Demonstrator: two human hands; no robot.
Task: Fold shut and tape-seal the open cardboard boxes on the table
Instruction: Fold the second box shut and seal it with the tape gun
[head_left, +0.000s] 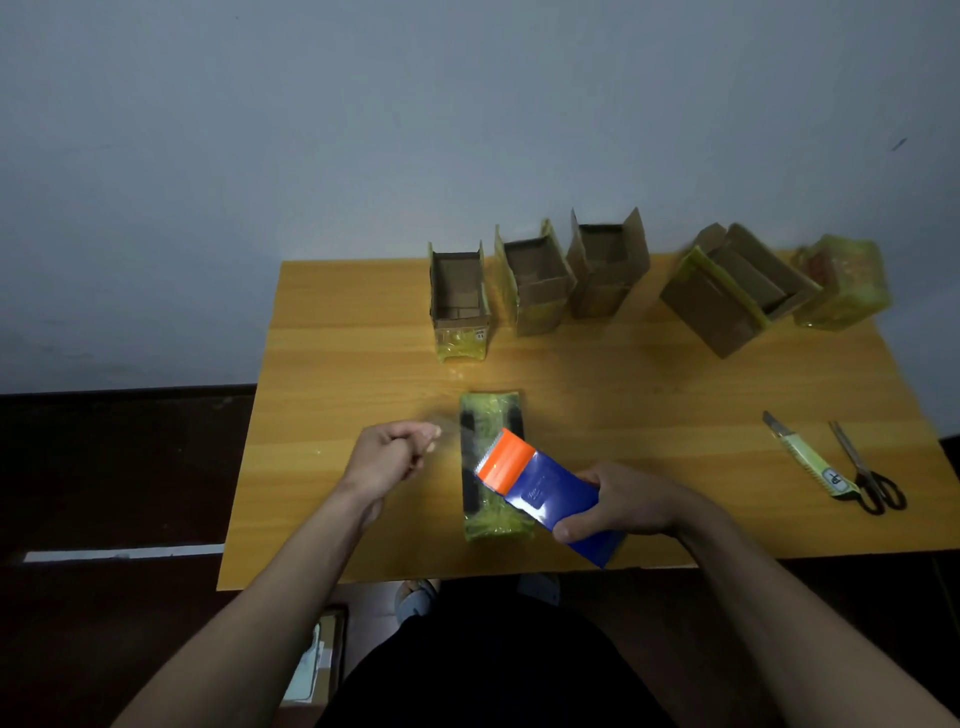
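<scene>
Right hand (618, 501) gripping the dispenser (540, 486) over the box (493, 415), left hand (387, 452) pinching tape (449, 423) just left of it

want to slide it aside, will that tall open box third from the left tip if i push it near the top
Probably yes: the tall open brown cardboard box stands narrow and upright with raised flaps. It looks empty, so likely light and easily toppled. It already seems to lean; pushing low on its wall seems safer.
</scene>
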